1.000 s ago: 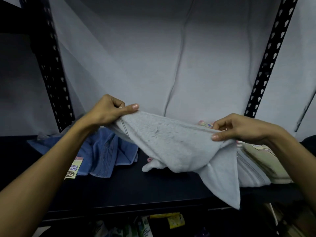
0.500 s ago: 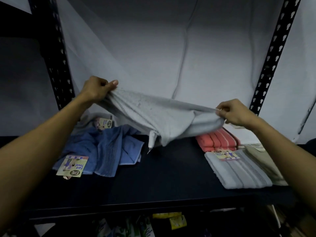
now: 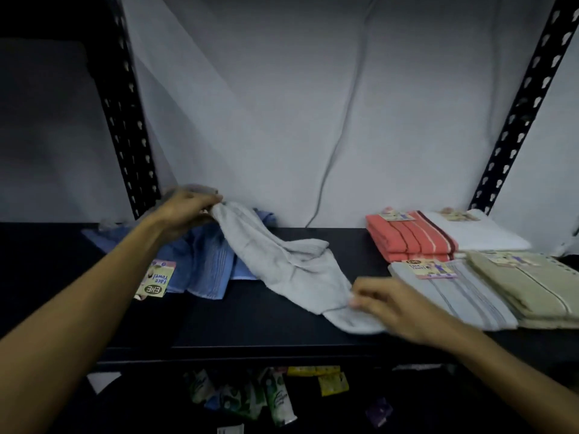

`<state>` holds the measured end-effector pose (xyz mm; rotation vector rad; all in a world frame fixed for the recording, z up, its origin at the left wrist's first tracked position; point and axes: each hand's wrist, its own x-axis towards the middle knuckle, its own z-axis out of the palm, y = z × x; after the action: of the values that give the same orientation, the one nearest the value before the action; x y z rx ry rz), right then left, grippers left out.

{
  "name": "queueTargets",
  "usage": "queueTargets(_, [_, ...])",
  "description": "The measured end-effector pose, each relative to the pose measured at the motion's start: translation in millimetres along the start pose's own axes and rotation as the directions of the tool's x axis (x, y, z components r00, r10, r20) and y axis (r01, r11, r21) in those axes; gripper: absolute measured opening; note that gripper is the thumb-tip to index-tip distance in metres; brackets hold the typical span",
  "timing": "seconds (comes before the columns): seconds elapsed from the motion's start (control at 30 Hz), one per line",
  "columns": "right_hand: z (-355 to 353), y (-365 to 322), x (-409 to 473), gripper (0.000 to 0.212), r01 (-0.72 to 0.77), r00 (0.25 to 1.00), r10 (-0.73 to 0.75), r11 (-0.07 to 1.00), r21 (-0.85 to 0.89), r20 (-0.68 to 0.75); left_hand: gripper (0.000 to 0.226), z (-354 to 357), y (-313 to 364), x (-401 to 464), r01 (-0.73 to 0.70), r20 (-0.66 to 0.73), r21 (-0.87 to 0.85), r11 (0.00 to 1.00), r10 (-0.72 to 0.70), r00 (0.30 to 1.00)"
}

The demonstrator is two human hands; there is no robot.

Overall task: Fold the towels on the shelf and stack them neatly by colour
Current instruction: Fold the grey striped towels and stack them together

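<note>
A light grey towel point(image 3: 294, 270) lies stretched diagonally across the dark shelf point(image 3: 250, 324). My left hand point(image 3: 185, 211) pinches its far left corner near the back wall. My right hand point(image 3: 382, 303) grips its near right end by the shelf's front. Under and behind the grey towel's left part lies a crumpled blue towel point(image 3: 203, 264) with a paper tag point(image 3: 156, 278). On the right lie folded towels: an orange striped one point(image 3: 410, 238), a white one point(image 3: 476, 233), a grey one point(image 3: 454, 292) and a beige one point(image 3: 526, 286).
Black perforated uprights stand at the left point(image 3: 125, 114) and the right point(image 3: 520, 104). A grey cloth backdrop point(image 3: 313, 104) hangs behind the shelf. Small packets and tubes point(image 3: 269, 393) lie on a lower level below the front edge.
Both hands have brought the grey towel down from mid-air onto the shelf. The left hand went back and left, the right hand came forward and down.
</note>
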<state>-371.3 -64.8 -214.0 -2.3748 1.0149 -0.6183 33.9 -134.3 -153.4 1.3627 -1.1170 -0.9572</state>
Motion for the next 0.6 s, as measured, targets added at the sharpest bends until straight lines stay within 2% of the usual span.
queueTargets(0.07, [24, 4, -14, 0.015, -0.009, 0.995, 0.008, 1.0, 0.006, 0.102, 0.006, 15, -11, -3, 0.017, -0.058, -0.111, 0.994, -0.023, 0.998])
queueTargets(0.1, [25, 4, -21, 0.01, -0.011, 0.992, 0.008, 1.0, 0.023, 0.126, 0.007, 24, -16, -7, 0.026, -0.084, -0.178, 0.984, -0.042, 0.996])
queueTargets(0.17, [13, 6, -32, 0.034, -0.032, 0.983, 0.023, 0.998, 0.048, 0.183, 0.027, 43, -23, -20, 0.055, -0.077, -0.281, 0.958, -0.08, 0.994])
queueTargets(0.2, [7, 8, -37, 0.038, -0.041, 0.977, 0.029, 0.998, 0.053, 0.21, 0.037, 54, -27, -28, 0.073, -0.065, -0.292, 0.954, -0.096, 0.993])
queueTargets(0.3, [2, 12, -46, 0.031, -0.042, 0.982, 0.023, 0.994, 0.096, 0.185, 0.048, 94, -30, -57, 0.083, -0.034, -0.273, 0.958, -0.096, 0.995])
queueTargets(0.4, [7, 13, -47, 0.035, -0.092, 0.991, 0.077, 0.986, 0.137, 0.109, 0.046, 140, -29, -84, -0.053, 0.143, -0.164, 0.985, 0.077, 0.987])
queueTargets(0.5, [5, 4, -45, 0.035, -0.116, 0.993, 0.109, 0.969, 0.219, 0.047, 0.034, 174, -43, -100, -0.193, 0.322, -0.03, 0.981, 0.192, 0.927])
queueTargets(0.6, [-4, 8, -49, 0.034, -0.148, 0.987, 0.16, 0.945, 0.292, -0.016, 0.024, 189, -73, -99, -0.375, 0.289, 0.275, 0.885, 0.296, 0.91])
